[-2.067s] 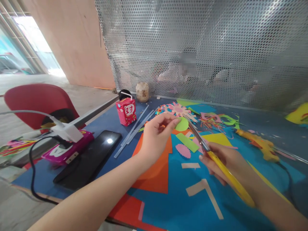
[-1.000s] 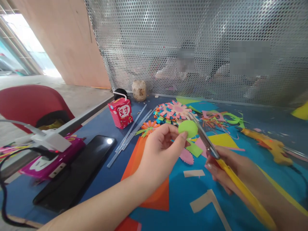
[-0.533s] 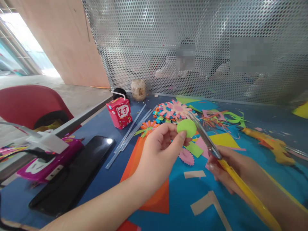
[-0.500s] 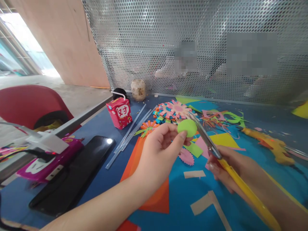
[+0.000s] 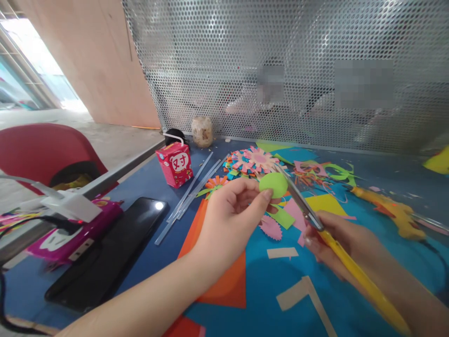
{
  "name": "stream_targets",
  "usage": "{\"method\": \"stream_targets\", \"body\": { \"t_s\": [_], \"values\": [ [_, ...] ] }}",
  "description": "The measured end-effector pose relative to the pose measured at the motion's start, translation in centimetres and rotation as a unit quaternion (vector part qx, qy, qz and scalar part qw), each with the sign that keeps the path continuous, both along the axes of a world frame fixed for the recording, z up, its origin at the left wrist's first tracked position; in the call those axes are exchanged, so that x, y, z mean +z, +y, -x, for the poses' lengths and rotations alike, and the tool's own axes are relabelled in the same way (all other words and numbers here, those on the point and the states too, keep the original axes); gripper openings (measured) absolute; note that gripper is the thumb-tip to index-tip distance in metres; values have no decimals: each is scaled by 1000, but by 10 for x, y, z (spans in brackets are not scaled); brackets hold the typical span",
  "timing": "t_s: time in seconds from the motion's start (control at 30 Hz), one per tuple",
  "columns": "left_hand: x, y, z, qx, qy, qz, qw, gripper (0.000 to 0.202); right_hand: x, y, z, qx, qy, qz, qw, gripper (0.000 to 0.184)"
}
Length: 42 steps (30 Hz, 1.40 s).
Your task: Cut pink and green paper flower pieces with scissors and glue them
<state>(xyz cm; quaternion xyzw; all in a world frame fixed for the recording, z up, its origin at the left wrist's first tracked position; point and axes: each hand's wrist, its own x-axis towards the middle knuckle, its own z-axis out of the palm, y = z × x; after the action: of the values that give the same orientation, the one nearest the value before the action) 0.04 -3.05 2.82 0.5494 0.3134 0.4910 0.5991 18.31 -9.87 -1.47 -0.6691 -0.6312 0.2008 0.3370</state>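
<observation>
A small green paper disc point(image 5: 274, 185) is pinched between the thumb and fingers of my left hand point(image 5: 238, 210). My right hand point(image 5: 336, 243) grips yellow-handled scissors point(image 5: 342, 260), their metal blades pointing up and away beside the disc's right edge. Whether the blades touch the paper I cannot tell. Beneath my hands lie a pink scalloped paper oval point(image 5: 271, 227), a green strip point(image 5: 284, 218) and beige strips point(image 5: 282, 252) on blue paper point(image 5: 259, 285). Orange sheets point(image 5: 228, 285) are partly hidden under my left forearm. Fringed paper flowers point(image 5: 259, 159) are piled behind my left hand.
At left are a black phone point(image 5: 108, 252), a purple power strip point(image 5: 101, 224) and a red drink box point(image 5: 174, 164). Clear glue sticks point(image 5: 196, 192) lie beside the box. A yellow glue gun point(image 5: 389, 210) rests at right. A perforated metal panel point(image 5: 228, 56) closes off the back.
Hardly anything differs: both hands keep the disc and the scissors in nearly the same place. The view has shifted very slightly.
</observation>
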Motion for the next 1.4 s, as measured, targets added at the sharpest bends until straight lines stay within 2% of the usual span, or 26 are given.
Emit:
{"method": "stream_targets", "body": {
  "t_s": [0.1,0.3,0.63,0.97,1.4],
  "values": [
    [0,0,0,0,2,3,1000,14,2,0,-1,8,-4,25,1000,34],
    [0,1,0,5,3,5,1000,15,8,-1,2,-1,-3,27,1000,30],
    [0,4,0,29,5,1,1000,14,17,-2,8,-11,49,88,995,28],
    [-2,5,0,21,28,-7,999,12,10,2,8,-11,67,56,996,28],
    [-3,5,0,35,40,4,999,12,16,-1,8,-20,28,97,995,29]
  ]
}}
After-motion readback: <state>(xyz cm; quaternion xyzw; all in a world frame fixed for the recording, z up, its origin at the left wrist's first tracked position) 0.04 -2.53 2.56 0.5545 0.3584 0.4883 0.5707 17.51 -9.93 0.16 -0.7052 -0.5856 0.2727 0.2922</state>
